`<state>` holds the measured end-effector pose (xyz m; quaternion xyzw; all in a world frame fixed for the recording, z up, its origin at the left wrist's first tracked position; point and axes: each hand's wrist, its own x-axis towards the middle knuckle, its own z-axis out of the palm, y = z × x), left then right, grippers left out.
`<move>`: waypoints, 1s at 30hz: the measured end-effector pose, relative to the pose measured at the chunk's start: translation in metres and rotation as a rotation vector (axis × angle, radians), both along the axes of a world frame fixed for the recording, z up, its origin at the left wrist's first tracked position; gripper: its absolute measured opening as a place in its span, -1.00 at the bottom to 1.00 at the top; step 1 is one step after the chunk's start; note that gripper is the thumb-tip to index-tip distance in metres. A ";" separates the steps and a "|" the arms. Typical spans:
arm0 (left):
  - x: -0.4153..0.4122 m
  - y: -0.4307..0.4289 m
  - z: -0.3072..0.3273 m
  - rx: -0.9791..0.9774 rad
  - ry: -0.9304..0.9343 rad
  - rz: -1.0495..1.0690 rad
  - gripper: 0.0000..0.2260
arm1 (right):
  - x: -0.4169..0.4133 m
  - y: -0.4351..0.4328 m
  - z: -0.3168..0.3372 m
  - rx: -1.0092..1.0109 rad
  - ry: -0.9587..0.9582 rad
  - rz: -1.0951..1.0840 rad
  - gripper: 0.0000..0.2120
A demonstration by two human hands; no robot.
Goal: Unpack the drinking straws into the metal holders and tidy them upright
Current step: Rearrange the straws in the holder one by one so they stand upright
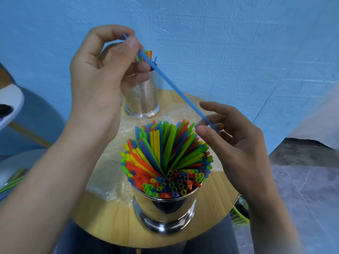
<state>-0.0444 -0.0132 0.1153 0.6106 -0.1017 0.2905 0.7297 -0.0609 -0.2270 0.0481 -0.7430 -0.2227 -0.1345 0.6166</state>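
Straw-crammed near holder (165, 209) stands by the surface's (212, 208) front edge. Above it, left hand (102, 70) and right hand (236, 145) each pinch one end of a blue straw (174, 87), which slants in open air past the far holder (145, 96).

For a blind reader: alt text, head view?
The left hand and right hand pinch a blue straw by its ends over a round table. A metal holder full of straws stands near, a second holder farther back.

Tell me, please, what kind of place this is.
Probably a small indoor corner of a home or drinks shop; I cannot tell which. A round wooden table stands by a blue textured wall on a grey tiled floor, with a near holder and a far holder of straws on it.
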 end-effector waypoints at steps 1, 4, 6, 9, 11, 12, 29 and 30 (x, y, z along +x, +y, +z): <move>-0.001 0.000 -0.001 -0.014 0.020 0.004 -0.95 | 0.000 0.000 0.000 0.008 -0.020 -0.005 -0.76; 0.000 0.002 -0.005 0.011 0.139 -0.006 -0.93 | 0.000 -0.003 -0.001 0.194 -0.040 0.005 -0.86; 0.000 0.003 -0.008 0.117 0.267 -0.020 -0.92 | -0.001 -0.007 0.002 0.382 -0.013 0.020 -0.91; -0.001 -0.001 -0.014 0.293 0.375 -0.115 -0.94 | 0.000 -0.012 0.006 0.528 -0.037 -0.085 -0.89; -0.002 -0.003 -0.016 0.418 0.342 -0.177 -0.89 | 0.002 -0.013 0.009 0.580 -0.070 -0.207 -0.76; -0.003 -0.003 -0.016 0.493 0.339 -0.232 -0.80 | 0.002 -0.013 0.010 0.591 -0.087 -0.250 -0.72; 0.001 -0.004 -0.029 0.937 0.463 -0.299 -0.85 | 0.006 0.003 -0.007 -0.172 0.006 -0.101 -0.88; 0.001 -0.004 -0.029 0.922 0.459 -0.299 -0.86 | 0.006 0.002 -0.007 -0.167 0.034 -0.085 -0.94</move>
